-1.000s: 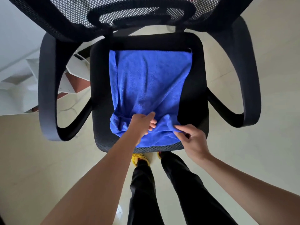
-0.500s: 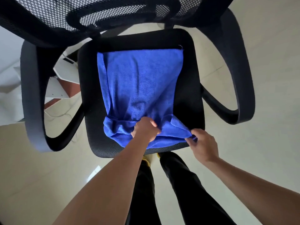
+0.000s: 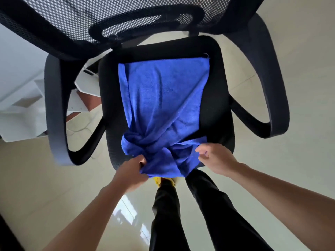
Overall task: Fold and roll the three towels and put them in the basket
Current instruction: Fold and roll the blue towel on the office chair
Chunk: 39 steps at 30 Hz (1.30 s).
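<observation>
A blue towel (image 3: 163,98) lies lengthwise on the black seat (image 3: 213,109) of an office chair, flat at the far end and bunched into creases at the near end. My left hand (image 3: 131,172) grips the near left corner of the towel, which hangs over the seat's front edge. My right hand (image 3: 214,158) pinches the near right edge of the towel. No basket and no other towels are in view.
The chair's mesh backrest (image 3: 108,17) leans over the far side. Curved armrests (image 3: 54,109) stand left and right (image 3: 268,91) of the seat. White boxes (image 3: 20,113) sit on the floor at left. My legs (image 3: 166,214) in black trousers stand before the seat.
My left hand has moved from the towel's middle down to its near left corner. Both hands have drawn the near end toward me, over the seat's front edge.
</observation>
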{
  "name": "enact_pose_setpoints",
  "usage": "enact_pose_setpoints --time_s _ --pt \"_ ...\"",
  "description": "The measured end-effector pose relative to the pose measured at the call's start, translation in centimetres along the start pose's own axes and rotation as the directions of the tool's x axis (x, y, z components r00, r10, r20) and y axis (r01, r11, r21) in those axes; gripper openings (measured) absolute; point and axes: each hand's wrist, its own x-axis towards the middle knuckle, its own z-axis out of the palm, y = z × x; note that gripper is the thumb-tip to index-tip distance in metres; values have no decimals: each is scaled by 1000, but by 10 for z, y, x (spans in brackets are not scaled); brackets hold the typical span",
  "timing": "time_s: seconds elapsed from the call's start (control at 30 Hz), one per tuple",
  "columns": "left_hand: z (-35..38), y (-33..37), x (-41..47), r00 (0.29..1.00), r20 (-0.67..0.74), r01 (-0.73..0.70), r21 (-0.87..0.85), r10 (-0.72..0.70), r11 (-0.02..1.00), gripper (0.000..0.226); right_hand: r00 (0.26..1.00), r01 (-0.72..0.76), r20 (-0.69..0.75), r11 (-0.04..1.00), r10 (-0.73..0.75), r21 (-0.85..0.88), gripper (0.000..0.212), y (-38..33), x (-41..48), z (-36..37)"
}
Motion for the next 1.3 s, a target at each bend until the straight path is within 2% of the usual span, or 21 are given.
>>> enact_pose_setpoints --time_s 0.1,0.17,0.2,0.27,0.3,0.37,0.4,0.43,0.5,0.6,0.7,0.73,0.83,0.9,0.97,1.03,1.1,1.17,1.2,1.23,1.3 --pt "15 -31 -10 993 -36 112 111 -108 988 22 943 -105 -299 984 145 145 46 -6 11 12" --pt "25 -38 -11 974 -146 188 93 -173 978 31 908 -177 -355 973 221 151 56 -9 17 17" --pt "29 -38 -11 952 -216 223 11 -216 975 32 909 -214 -334 967 249 137 49 -10 20 21" --pt "33 -34 -9 895 -333 234 -216 -297 948 15 921 -265 -254 952 297 151 21 -13 25 25" --pt "34 -31 -6 881 -339 218 -329 -331 919 12 920 -270 -241 945 310 187 21 -13 27 26" --pt "39 -25 -7 887 -271 169 -564 -374 808 19 895 -263 -279 918 347 296 28 -11 25 28" --pt "41 -23 -11 901 -229 141 -650 -369 746 13 870 -252 -314 890 380 379 30 -11 21 30" --pt "43 -18 -13 917 -187 124 -705 -352 698 9 842 -250 -321 841 434 480 32 -7 19 29" --pt "45 -15 -23 952 -119 88 -774 -281 627 25 811 -225 -267 699 520 679 28 -4 12 31" --pt "47 -21 -36 973 -62 81 -809 -222 583 48 795 -216 -194 566 575 796 7 -6 -3 32" --pt "51 -33 -49 977 -20 114 -793 -212 598 35 822 -170 -155 497 548 851 17 -12 -20 40" --pt "51 -37 -52 979 -13 120 -772 -204 624 33 840 -194 -134 522 526 831 18 -14 -27 46" --pt "53 -50 -60 987 -35 102 -612 -156 784 31 880 -314 -27 623 474 716 17 -20 -51 70" --pt "47 -57 -62 982 -135 45 -515 -133 856 24 885 -322 -22 647 464 691 16 -22 -60 76" --pt "34 -58 -53 964 -231 23 -422 -132 906 16 889 -315 -73 719 452 619 11 -21 -56 69" --pt "19 -55 -38 968 -237 9 -287 -81 958 7 910 -311 -131 856 394 413 15 -16 -45 59" --pt "8 -50 -20 962 -267 -9 -208 -48 978 28 935 -278 -166 938 314 210 15 -16 -31 50" --pt "0 -44 -1 889 -445 -17 -259 -104 966 46 939 -202 -243 962 243 183 14 -21 -13 44" --pt "-5 -40 7 837 -526 -24 -307 -149 951 49 925 -169 -300 960 232 222 23 -27 -2 42" --pt "-9 -36 15 814 -547 -16 -359 -196 933 50 913 -135 -341 954 225 267 22 -34 8 40" --pt "-10 -29 29 858 -466 -14 -441 -216 897 35 922 -81 -341 954 181 287 28 -49 26 41"
